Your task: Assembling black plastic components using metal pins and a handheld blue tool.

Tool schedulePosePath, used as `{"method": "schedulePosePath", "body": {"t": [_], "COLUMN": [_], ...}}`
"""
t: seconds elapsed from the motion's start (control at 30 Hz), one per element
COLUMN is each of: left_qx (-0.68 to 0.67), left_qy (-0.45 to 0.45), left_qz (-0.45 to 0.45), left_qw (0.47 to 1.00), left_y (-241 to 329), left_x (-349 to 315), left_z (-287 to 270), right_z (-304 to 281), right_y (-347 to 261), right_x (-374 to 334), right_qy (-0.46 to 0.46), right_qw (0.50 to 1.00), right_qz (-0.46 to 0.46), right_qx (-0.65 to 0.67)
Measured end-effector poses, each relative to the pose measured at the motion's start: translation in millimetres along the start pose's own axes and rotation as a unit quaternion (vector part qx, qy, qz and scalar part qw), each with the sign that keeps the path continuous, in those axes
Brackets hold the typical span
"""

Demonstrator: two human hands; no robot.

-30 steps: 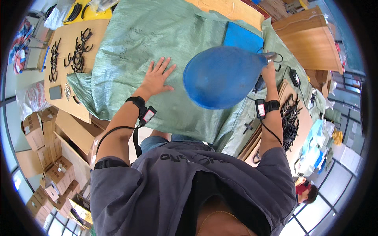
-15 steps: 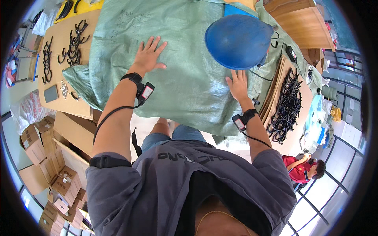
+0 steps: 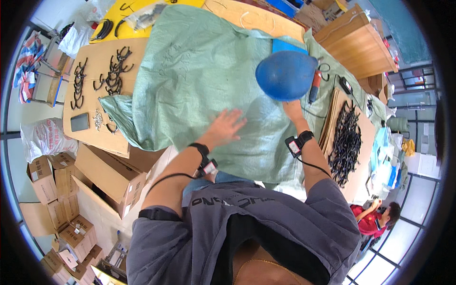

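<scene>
My left hand (image 3: pixel 227 127) is over the middle of the green woven sheet (image 3: pixel 209 80) on the table, blurred by motion, its fingers apart and nothing in it. My right hand (image 3: pixel 293 109) reaches to the near rim of a blue dome-shaped thing (image 3: pixel 285 76), like an upturned bowl. Its fingers are hidden under that rim, so its grip does not show. Just right of the dome lies a red-handled tool (image 3: pixel 314 88) with a dark tip. Each of my wrists wears a strapped device with a cable.
Black curved hooks (image 3: pixel 114 71) lie on cardboard at left, near a dark flat rectangle (image 3: pixel 80 122). A heap of black parts (image 3: pixel 346 142) lies on cardboard at right. Cardboard boxes (image 3: pixel 111 175) stand at lower left. A person in red (image 3: pixel 373 219) sits at far right.
My left hand has moved right and nearer to me across the sheet. The fingers of my right hand have gone under the blue rim. More of the red-handled tool shows. The whole view has shifted.
</scene>
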State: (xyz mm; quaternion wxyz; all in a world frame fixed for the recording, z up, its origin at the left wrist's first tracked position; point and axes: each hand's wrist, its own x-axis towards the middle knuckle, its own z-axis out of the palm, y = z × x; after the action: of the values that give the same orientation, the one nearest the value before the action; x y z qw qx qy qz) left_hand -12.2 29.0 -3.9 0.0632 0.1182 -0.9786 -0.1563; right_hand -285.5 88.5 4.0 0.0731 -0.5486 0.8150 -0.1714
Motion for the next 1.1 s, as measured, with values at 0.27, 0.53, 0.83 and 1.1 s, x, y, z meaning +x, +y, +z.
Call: {"method": "schedulePosePath", "body": {"t": [0.27, 0.53, 0.83, 1.1], "left_qx": [-0.028, -0.076, -0.114, -0.122], "left_qy": [-0.057, -0.095, -0.091, -0.092], "left_qz": [0.039, 0.05, 0.045, 0.035], "left_qw": [0.997, 0.991, 0.988, 0.988], "left_y": [14, 7, 4, 2], "left_x": [1, 3, 6, 1], "left_z": [15, 19, 14, 23], "right_z": [7, 5, -6, -8], "right_y": [2, 5, -13, -17], "right_x": [62, 122, 162, 179], "right_qy": [0.314, 0.489, 0.567, 0.578], "right_qw": [0.945, 0.78, 0.639, 0.583], "right_qz": [0.088, 0.366, 0.473, 0.513], "right_qx": [0.031, 0.133, 0.214, 0.251]}}
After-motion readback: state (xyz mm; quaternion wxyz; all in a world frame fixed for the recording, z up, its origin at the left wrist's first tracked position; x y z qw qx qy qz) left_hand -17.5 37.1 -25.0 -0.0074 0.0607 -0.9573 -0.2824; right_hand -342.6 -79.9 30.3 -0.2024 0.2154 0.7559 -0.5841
